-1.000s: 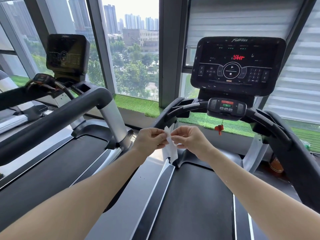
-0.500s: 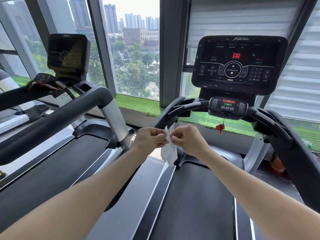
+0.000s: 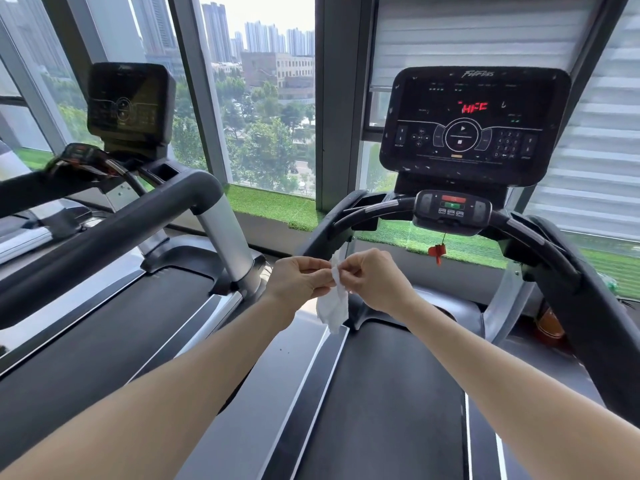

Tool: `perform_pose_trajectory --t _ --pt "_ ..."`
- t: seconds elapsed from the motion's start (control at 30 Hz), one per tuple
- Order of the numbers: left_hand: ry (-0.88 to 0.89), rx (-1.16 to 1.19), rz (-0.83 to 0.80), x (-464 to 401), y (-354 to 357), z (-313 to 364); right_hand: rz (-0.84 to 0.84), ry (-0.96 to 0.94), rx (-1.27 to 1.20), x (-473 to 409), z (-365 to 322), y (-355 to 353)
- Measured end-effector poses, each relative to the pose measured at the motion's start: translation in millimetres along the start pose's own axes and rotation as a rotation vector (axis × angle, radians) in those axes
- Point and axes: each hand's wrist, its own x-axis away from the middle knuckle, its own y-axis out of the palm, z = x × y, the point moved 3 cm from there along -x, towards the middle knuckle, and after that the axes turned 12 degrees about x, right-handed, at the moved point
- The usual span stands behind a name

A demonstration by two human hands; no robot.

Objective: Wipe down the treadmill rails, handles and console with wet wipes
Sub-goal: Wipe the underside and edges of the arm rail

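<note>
**One wipe, two hands, above the treadmill deck**

A person's left hand (image 3: 299,280) and right hand (image 3: 372,280) meet in mid-air in front of the treadmill's curved front handle (image 3: 377,207), each pinching the top edge of a single white wet wipe (image 3: 334,303) between thumb and curled fingers. The wipe hangs with its long axis close to vertical, top corner poking up between the two hands and its crumpled lower end pointing down toward the silver side rail (image 3: 277,382) and the black running belt (image 3: 388,403). It touches nothing but the fingers.

Straight ahead stands one console (image 3: 474,126), its dark screen tilted toward the viewer and showing red lit characters above a round play control. Below it sits a smaller control pod (image 3: 452,211) with red and green buttons, and a red safety clip (image 3: 437,251) dangles from it on a cord. The right handrail (image 3: 588,299), thick and black, runs down the frame's right side.

To the left is a second treadmill (image 3: 104,306) with its own unlit console (image 3: 130,102) and grey-black handrail (image 3: 114,226). That makes two machines and two consoles in view. Behind them, a strip of green artificial turf (image 3: 270,206) lines the window sill, with tower blocks (image 3: 263,36) beyond the glass and a lowered blind (image 3: 485,32) behind the near console.
</note>
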Motion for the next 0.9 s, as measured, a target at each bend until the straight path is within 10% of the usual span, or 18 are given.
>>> perform_pose_trajectory --t 0.9 --pt "-0.047 -0.066 0.12 -14.7 -14.0 -4.2 -0.031 0.156 0.223 -11.3 8.0 6.0"
